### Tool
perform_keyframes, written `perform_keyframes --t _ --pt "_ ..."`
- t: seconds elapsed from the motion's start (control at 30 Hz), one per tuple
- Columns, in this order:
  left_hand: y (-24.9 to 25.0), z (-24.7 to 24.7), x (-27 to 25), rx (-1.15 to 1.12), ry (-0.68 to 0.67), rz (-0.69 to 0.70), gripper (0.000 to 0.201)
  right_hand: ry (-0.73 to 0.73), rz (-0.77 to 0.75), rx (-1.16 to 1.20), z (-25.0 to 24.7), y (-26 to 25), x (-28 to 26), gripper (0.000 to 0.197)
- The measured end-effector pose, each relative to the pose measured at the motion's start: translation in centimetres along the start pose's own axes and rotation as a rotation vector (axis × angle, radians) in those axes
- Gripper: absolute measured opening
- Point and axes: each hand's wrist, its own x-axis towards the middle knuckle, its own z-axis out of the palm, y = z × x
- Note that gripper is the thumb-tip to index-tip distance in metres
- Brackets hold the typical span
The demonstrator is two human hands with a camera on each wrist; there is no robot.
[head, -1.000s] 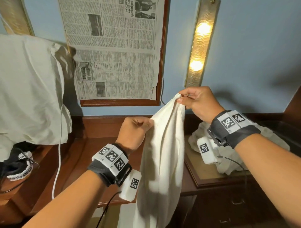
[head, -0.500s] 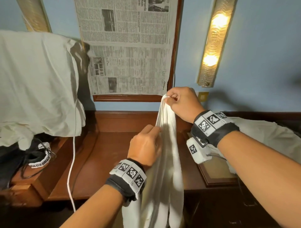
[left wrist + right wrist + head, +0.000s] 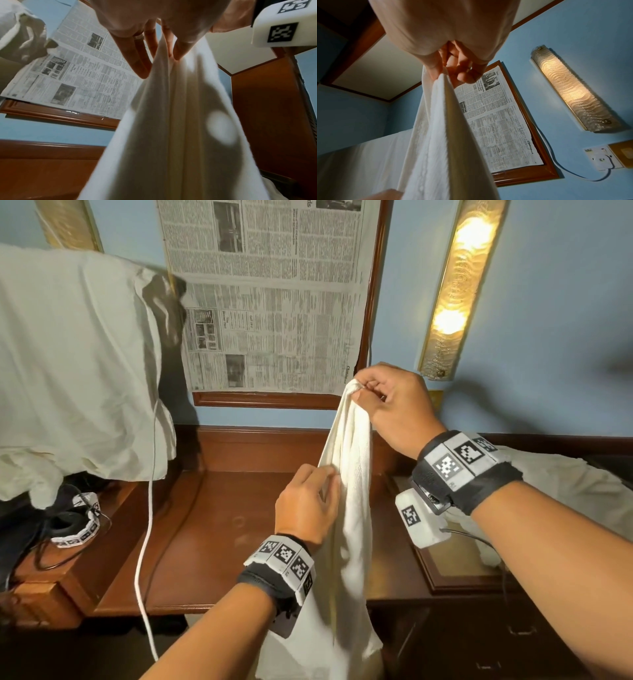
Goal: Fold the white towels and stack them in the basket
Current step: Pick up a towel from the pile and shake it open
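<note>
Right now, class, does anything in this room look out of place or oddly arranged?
Yes. Newspaper pages cover the wooden-framed panel on the blue wall, hiding whatever it holds. A pale sheet is draped over something bulky on the left. The white towel, pinched by the right hand and left hand, simply hangs unfolded.

The white towel [image 3: 352, 508] was soft matt cloth with a fine ribbed weave, and the pale sheet [image 3: 75, 364] draped at the left was thinner, creased cloth. The desk [image 3: 212, 542] was polished reddish wood with a dull sheen, like the glossy wooden frame [image 3: 373, 302] around a matt printed newspaper [image 3: 267, 296]. The wall lamp [image 3: 459, 285] had rippled, textured glass in a brassy metal edge, against a smooth matt blue painted wall [image 3: 555, 337].
</note>
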Motion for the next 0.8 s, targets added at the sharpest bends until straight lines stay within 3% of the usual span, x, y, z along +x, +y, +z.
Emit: perform_keyframes --t 0.27,0.47,0.6,0.8 --pt "1.0 3.6 0.0 0.062 -0.028 -0.061 0.016 0.059 0.025 0.067 -2.7 2.8 1.4 0.012" --pt "1.7 6.3 0.4 0.201 -0.061 -0.099 0.043 0.083 0.031 0.079 -5.1 6.0 3.7 0.009" --pt "2.4 8.0 1.5 0.281 -0.079 -0.132 0.028 0.079 0.018 0.096 -5.9 7.8 4.7 0.008" --pt "3.7 9.2 3.3 0.170 0.030 -0.240 0.034 0.098 -0.010 0.128 -7.8 9.5 6.2 0.006"
